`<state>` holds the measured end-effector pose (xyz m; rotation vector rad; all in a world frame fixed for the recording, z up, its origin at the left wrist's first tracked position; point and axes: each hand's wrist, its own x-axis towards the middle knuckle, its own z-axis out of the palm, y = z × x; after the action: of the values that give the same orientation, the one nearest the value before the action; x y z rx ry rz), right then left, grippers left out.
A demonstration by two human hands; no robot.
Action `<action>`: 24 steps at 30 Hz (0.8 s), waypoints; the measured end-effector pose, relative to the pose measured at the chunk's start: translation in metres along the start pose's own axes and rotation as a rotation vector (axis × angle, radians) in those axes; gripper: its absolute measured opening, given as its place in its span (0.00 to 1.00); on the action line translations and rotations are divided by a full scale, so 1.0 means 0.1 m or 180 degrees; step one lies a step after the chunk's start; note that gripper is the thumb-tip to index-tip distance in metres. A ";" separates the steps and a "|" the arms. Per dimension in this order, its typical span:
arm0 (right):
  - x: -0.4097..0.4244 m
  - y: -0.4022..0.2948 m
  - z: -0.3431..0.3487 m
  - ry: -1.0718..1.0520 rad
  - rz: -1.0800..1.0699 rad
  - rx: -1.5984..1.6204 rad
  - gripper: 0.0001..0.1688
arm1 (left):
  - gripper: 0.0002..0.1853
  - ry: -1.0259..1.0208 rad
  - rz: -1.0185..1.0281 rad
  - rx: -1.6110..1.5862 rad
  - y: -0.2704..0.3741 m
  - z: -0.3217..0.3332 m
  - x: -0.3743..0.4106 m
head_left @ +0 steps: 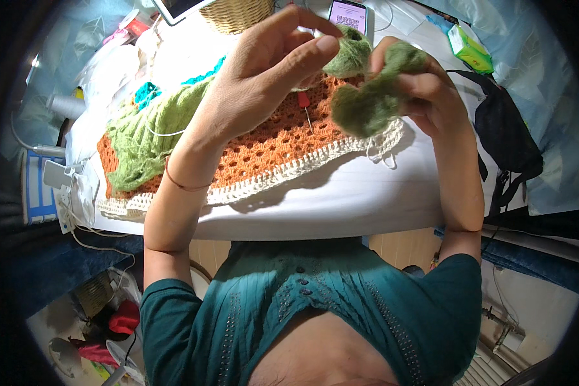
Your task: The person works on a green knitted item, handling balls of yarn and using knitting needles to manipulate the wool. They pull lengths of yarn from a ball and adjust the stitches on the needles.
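Observation:
My right hand grips a fuzzy green yarn piece, blurred and bunched, with one end sticking up past the fingers. To its left is my left hand, thumb and forefinger tips close together; whether a strand lies between them is unclear. Behind the fingertips sits a light green ball of yarn. Under both hands spreads an orange openwork crochet piece with a cream border. A red-handled crochet hook rests on it. Light green knitting covers its left part, a pale cord looping out.
A wicker basket, a tablet and a phone stand at the back. On the right are a green packet and a black bag. A thread cone and a power strip are at left.

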<state>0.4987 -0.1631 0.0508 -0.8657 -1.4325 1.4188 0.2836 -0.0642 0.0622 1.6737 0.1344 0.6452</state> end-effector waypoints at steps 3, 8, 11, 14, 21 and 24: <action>0.06 0.05 -0.04 -0.0443 -0.0514 0.1147 0.22 | 0.17 -0.0132 -0.0073 0.0085 -0.03 0.01 0.00; 0.03 -0.02 0.08 0.0390 -0.0459 0.2094 0.15 | 0.14 -0.0138 -0.0135 0.0616 -0.24 0.20 -0.03; 0.06 0.07 0.00 0.0856 -0.0450 0.1331 0.21 | 0.12 -0.0437 -0.0003 0.1453 -0.14 0.27 -0.02; 0.06 0.07 0.04 0.1293 -0.0432 0.0441 0.21 | 0.09 -0.0335 0.0366 0.1685 -0.15 0.27 -0.04; 0.10 0.10 0.20 0.1616 -0.0507 0.0343 0.22 | 0.15 0.1242 0.0972 0.1867 -0.08 0.19 0.01; 0.07 0.10 0.15 0.1173 -0.0408 0.0109 0.27 | 0.13 0.0932 0.0594 0.1476 -0.18 0.12 0.04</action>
<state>0.4808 -0.1609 0.0431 -0.9401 -1.1583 1.1166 0.2973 -0.0690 0.0454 2.0415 0.3626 1.0602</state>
